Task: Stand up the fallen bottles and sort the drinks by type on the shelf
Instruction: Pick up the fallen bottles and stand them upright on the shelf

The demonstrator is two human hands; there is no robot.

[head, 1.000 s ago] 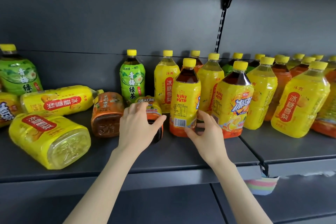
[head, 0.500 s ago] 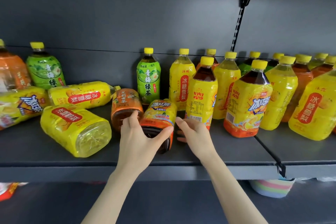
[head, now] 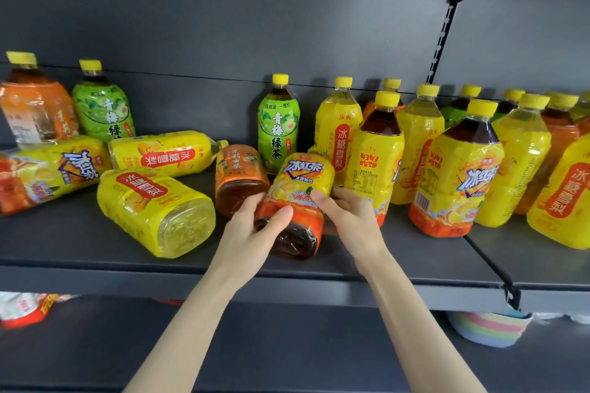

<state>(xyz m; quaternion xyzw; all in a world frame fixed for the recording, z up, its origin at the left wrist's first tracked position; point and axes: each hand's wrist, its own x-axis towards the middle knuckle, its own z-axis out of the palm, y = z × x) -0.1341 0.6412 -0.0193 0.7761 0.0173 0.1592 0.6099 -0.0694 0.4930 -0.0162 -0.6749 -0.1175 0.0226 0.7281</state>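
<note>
A fallen iced red tea bottle (head: 300, 182) with a yellow and orange label lies base toward me at the middle of the dark shelf (head: 95, 252). My left hand (head: 255, 226) grips its left side near the base, thumb across the label. My right hand (head: 348, 217) holds its right side. Other fallen bottles lie to the left: an orange jasmine tea bottle (head: 238, 175), two yellow pear drink bottles (head: 153, 210) (head: 162, 155) and another iced red tea bottle (head: 48, 172). A green tea bottle (head: 277, 128) stands behind.
Many upright bottles with yellow caps crowd the right part of the shelf, among them an iced red tea (head: 453, 175) and a pear drink (head: 332, 131). An orange bottle (head: 35, 112) and a green one (head: 102, 108) stand far left. A pastel striped bowl (head: 488, 329) sits on the lower shelf.
Both hands have closed round the fallen iced red tea bottle; its neck end has risen and it has come a little toward me. The view has shifted left.
</note>
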